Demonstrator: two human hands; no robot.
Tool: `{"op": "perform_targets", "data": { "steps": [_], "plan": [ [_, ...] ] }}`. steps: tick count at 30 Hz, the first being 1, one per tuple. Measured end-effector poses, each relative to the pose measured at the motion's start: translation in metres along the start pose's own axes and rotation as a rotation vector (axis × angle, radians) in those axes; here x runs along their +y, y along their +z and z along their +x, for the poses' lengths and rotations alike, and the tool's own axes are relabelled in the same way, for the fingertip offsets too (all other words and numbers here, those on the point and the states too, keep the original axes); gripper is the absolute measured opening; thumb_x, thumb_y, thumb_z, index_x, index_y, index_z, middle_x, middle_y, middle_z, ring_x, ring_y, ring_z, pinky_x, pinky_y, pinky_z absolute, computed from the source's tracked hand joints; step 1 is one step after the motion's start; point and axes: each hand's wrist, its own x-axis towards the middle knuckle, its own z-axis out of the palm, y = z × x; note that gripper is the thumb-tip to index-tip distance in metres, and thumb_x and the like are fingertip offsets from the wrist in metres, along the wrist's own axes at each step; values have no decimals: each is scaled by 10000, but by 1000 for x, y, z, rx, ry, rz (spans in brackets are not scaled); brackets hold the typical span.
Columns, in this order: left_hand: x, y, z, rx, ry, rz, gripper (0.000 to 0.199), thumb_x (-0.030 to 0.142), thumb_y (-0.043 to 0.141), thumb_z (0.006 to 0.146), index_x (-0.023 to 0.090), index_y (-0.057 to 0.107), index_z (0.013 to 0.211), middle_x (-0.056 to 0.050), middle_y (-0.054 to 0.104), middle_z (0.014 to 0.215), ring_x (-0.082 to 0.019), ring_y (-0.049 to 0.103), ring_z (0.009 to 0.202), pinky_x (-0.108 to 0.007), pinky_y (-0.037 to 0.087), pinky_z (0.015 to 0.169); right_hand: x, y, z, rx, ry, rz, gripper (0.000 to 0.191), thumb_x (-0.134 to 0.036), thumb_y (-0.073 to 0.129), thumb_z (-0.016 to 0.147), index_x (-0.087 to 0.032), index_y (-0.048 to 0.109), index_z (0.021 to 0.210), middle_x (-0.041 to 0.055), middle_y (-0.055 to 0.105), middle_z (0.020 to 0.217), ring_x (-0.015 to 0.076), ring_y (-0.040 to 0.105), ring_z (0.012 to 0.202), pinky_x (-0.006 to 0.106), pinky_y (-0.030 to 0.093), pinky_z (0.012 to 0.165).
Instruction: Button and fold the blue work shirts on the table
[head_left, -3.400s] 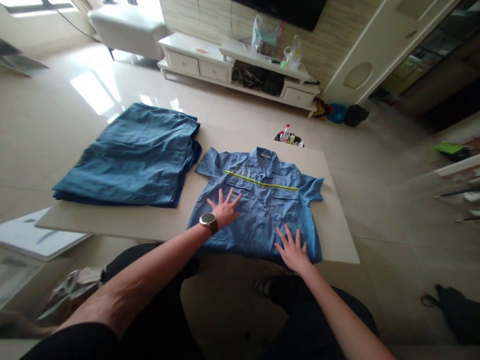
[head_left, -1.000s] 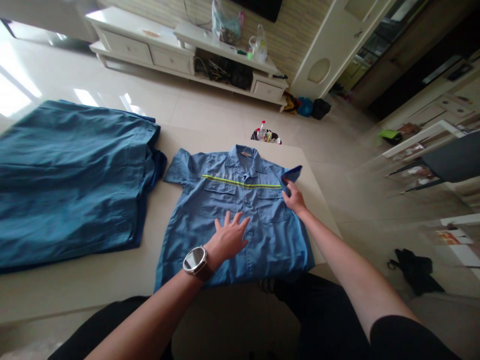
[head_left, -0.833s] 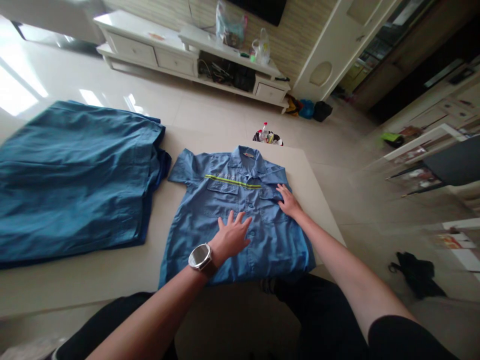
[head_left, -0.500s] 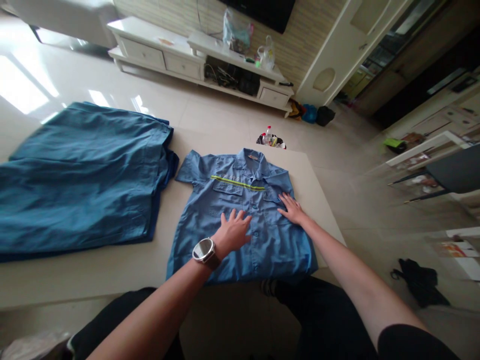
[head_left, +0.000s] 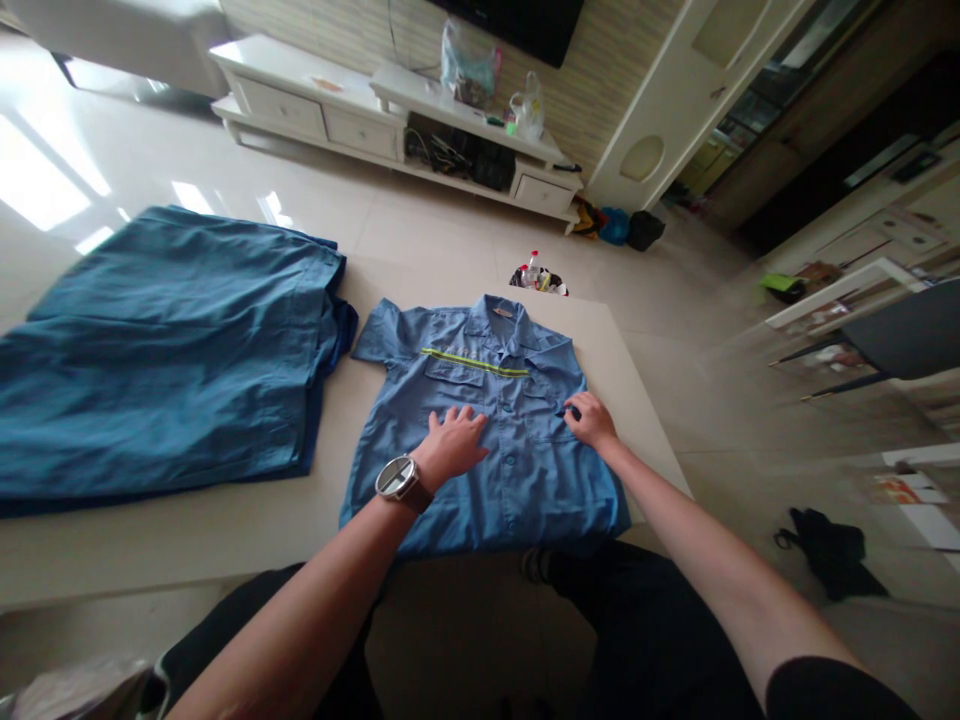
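The table (head_left: 187,540) is partly covered by a pile of blue clothes (head_left: 187,340), with the shirt (head_left: 525,480) laid face up beside it. The shirt's outline has been made lopsided: the right sleeve (head_left: 555,380) is turned in over the chest, while the left sleeve (head_left: 386,335) is spread outward. The shirt front is touched by the open left hand (head_left: 452,440); its side edge appears pinched by the curled right hand (head_left: 591,418). The yellow stripe (head_left: 472,360) is partly hidden.

The shirt (head_left: 480,460) lay on the table (head_left: 611,350), right of the cloth pile (head_left: 195,340). Bottles (head_left: 533,264) stood just beyond the table's far edge; farther back, plastic bags (head_left: 466,72) sat on the cabinet (head_left: 360,137).
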Motion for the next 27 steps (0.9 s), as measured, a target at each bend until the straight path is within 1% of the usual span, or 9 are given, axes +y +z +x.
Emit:
{"op": "perform_targets", "data": {
  "steps": [2, 4, 8, 11, 17, 20, 22, 25, 27],
  "plan": [
    [1, 1, 0, 1, -4, 3, 487, 380, 634, 944, 258, 573, 1412, -172, 556, 1466, -396, 499, 1397, -743, 389, 1119, -11, 3, 13, 23, 103, -62, 207, -305, 569, 960, -172, 710, 1033, 115, 726, 1074, 258, 620, 1072, 347, 460, 974],
    [1, 2, 0, 6, -17, 9, 492, 381, 639, 940, 257, 576, 1413, -170, 553, 1473, -395, 502, 1393, -732, 395, 1120, -20, 6, 25, -25, 204, -156, 244, -376, 611, 947, -174, 696, 1055, 120, 717, 1106, 269, 605, 1064, 346, 453, 921],
    [2, 3, 2, -5, -18, 14, 486, 384, 640, 942, 258, 579, 1408, -161, 563, 1464, -390, 512, 1381, -730, 386, 1128, -29, 5, 34, -142, 256, -256, 158, -265, 564, 950, -185, 700, 962, 118, 722, 1070, 260, 591, 1032, 340, 415, 841],
    [3, 0, 2, -6, -20, 14, 485, 392, 641, 944, 261, 577, 1406, -152, 569, 1461, -384, 521, 1370, -714, 394, 1127, -31, -2, 24, -116, 233, -271, 221, -193, 479, 974, -178, 699, 971, 127, 715, 1085, 257, 579, 1057, 351, 393, 864],
    [-2, -13, -5, -10, -64, 49, 419, 388, 633, 952, 252, 618, 1348, -158, 613, 1392, -398, 529, 1353, -686, 390, 1121, -44, -20, -10, -158, 159, -329, 234, -270, 508, 981, -195, 728, 1008, 137, 714, 1119, 285, 565, 1104, 386, 383, 904],
    [-18, -16, -2, -1, -130, 16, 441, 428, 644, 935, 249, 621, 1337, -180, 593, 1420, -427, 503, 1371, -663, 413, 1094, -64, -34, -23, -122, 193, -273, 237, -323, 522, 987, -210, 730, 1004, 138, 722, 1099, 287, 589, 1070, 392, 400, 891],
    [-36, -15, 7, 62, -227, -58, 505, 488, 637, 919, 232, 600, 1353, -206, 544, 1477, -455, 475, 1390, -648, 429, 1073, -83, -41, -31, -88, 196, -174, 224, -327, 522, 992, -222, 721, 997, 116, 732, 1072, 273, 613, 1036, 379, 411, 869],
    [-73, -16, 26, 253, -449, -360, 569, 518, 663, 869, 182, 583, 1321, -248, 539, 1452, -461, 485, 1376, -598, 439, 1065, -114, -43, -43, -115, 152, -2, 186, -314, 538, 992, -235, 707, 988, 78, 745, 1059, 247, 641, 1022, 351, 422, 855],
    [-99, -19, 37, 441, -492, -688, 487, 451, 708, 822, 174, 602, 1208, -219, 620, 1302, -409, 550, 1297, -524, 463, 1040, -133, -39, -47, -162, 110, 73, 162, -305, 555, 988, -236, 701, 988, 68, 747, 1071, 238, 647, 1040, 338, 426, 869]
  ]
}}
